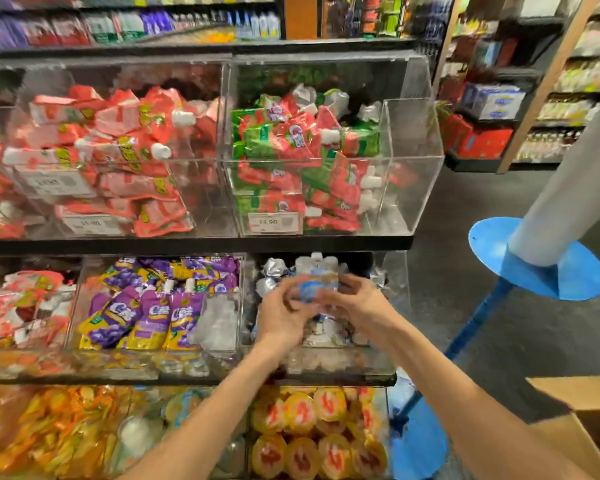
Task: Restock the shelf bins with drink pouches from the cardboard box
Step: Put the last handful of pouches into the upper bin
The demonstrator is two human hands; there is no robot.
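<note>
A silver-and-blue drink pouch (pixel 317 280) stands upright, spout up, over the clear bin (pixel 394 278) at the right end of the middle shelf, above other silver pouches (pixel 274 268) lying in it. The left hand (pixel 281 315) and right hand (pixel 359 306) grip its lower sides, fingers curled round it. Purple pouches (pixel 153 313) fill the next bin to the left. An open cardboard box (pixel 582 403) sits to the right, apart from the shelf.

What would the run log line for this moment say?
left hand: holds pouch | right hand: holds pouch | where: at right bin, middle shelf | cardboard box: lower right
</note>
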